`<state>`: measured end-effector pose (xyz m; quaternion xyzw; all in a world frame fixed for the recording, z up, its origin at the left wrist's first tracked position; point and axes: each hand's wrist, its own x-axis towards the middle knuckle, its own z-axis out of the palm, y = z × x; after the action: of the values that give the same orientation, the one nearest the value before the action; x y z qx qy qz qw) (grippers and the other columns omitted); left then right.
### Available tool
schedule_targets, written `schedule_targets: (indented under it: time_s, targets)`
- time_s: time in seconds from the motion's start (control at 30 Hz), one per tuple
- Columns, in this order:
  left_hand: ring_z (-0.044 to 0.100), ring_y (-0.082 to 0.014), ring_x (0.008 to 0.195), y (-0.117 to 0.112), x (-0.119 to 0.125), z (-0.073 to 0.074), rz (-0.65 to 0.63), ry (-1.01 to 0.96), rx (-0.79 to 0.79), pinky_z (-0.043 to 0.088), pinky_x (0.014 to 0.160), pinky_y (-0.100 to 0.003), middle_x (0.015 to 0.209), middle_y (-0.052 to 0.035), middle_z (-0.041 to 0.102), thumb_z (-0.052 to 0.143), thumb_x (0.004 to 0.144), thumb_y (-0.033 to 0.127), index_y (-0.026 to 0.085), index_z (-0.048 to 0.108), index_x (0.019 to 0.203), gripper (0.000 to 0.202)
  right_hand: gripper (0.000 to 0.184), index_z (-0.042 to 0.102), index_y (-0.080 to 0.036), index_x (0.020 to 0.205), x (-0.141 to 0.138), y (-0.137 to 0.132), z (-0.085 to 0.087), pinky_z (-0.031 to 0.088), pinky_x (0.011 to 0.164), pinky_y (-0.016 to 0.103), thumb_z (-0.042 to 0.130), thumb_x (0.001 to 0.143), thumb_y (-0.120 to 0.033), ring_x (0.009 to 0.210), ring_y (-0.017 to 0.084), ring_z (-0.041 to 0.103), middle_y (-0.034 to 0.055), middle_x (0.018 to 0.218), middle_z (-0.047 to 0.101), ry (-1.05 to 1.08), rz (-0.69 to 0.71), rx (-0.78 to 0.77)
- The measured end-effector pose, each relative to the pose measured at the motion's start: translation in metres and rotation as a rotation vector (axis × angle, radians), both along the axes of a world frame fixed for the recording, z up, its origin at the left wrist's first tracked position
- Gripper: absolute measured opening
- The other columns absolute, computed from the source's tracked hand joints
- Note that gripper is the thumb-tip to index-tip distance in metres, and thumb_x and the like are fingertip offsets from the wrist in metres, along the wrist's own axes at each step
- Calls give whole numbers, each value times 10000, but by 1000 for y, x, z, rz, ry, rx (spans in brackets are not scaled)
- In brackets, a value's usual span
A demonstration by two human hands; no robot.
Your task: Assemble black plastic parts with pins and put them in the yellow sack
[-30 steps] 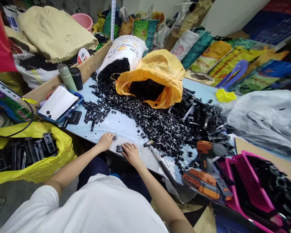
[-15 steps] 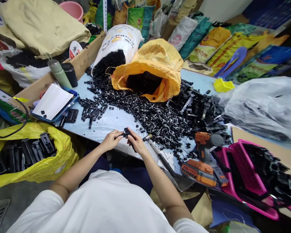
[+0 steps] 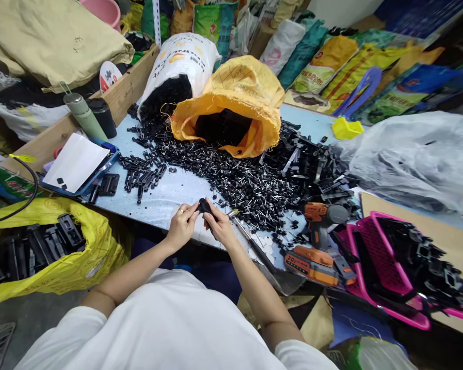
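Note:
At the near edge of the table, my right hand (image 3: 220, 226) is closed around a black plastic part (image 3: 205, 206), whose upper end sticks out past the fingers. Beside it, my left hand (image 3: 182, 226), with a ring on one finger, has thumb and fingertips pinched together close against that part. What the pinch holds, if anything, is too small to make out. Beyond both hands spreads a heap of small black pieces with silvery pins (image 3: 250, 190). A metal rod-like tool (image 3: 252, 241) lies just right of my right hand.
An orange cordless drill (image 3: 318, 241) and a pink basket (image 3: 393, 257) of black parts stand at right. An orange sack (image 3: 250, 87) and a white sack (image 3: 185, 56) lie open at the back. At left are a yellow bag (image 3: 100, 246) of black parts and a blue tray (image 3: 113, 156).
My left hand has risen from a lower, flatter pose to a pinch close against the black part. My right hand keeps its hold. The whole view has shifted slightly.

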<state>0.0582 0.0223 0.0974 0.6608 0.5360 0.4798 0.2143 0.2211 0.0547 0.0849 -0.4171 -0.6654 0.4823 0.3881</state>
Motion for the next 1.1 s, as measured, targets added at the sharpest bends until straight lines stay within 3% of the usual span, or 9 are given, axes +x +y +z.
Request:
schedule_targets:
  time_s: [0.07,0.2,0.47,0.6,0.73,0.83,0.93,1.0,1.1]
  targets:
    - [563,-147,832,0,4,0,35,-26,62,478,772,-287,892,-76,567,401,940,270,180,556,1247,355,528,403,-278,1387,-1,-1,5,495,532,228,491,879,-394,483,56,479,-20,750,558,8,-24,25]
    - [567,-143,827,6,3,2,-82,-13,133,483,755,-275,899,-79,574,421,934,268,171,572,1228,344,514,459,-286,1350,2,-2,12,501,574,242,532,854,-400,523,66,488,7,852,594,-60,0,84]
    - [565,-141,839,14,13,20,33,-37,238,498,740,-276,919,-94,582,377,951,271,155,550,1242,358,552,378,-273,1404,-14,-11,20,507,620,281,469,884,-432,539,95,484,34,859,593,-28,-98,135]
    - [570,-152,877,18,0,23,-98,15,285,502,752,-284,959,-107,595,390,946,259,152,558,1226,344,558,397,-247,1396,-8,-10,19,505,668,295,480,880,-441,625,122,527,59,928,602,-62,-78,217]
    - [571,-158,901,27,-10,20,-181,0,295,502,772,-300,986,-111,601,404,940,242,151,555,1218,329,557,374,-238,1407,-7,-6,15,502,691,285,467,894,-433,666,121,548,55,942,603,-95,-54,260]
    - [574,-164,912,29,-5,8,-108,-10,196,496,805,-316,985,-102,608,397,943,268,158,570,1184,317,549,325,-248,1428,-9,2,8,504,689,273,417,920,-435,629,99,549,44,959,615,-155,-19,230]
    - [588,-186,940,22,4,-16,104,13,-5,496,821,-337,1018,-110,597,383,942,283,166,543,1204,329,515,372,-268,1402,4,29,-3,498,758,302,413,922,-448,720,123,589,44,998,635,-349,84,217]
    - [563,-233,1042,17,5,-33,189,149,-132,482,854,-377,1132,-143,556,410,920,244,175,481,1278,372,483,463,-252,1344,27,63,-10,479,822,327,446,905,-454,860,161,601,60,1050,638,-486,53,218]
    - [417,-304,1233,22,1,-49,-39,546,-191,326,1009,-515,1304,-139,466,462,857,142,237,448,1319,472,429,558,-168,1247,77,134,-13,408,935,319,471,897,-402,1049,178,554,102,1187,595,-578,-248,209]
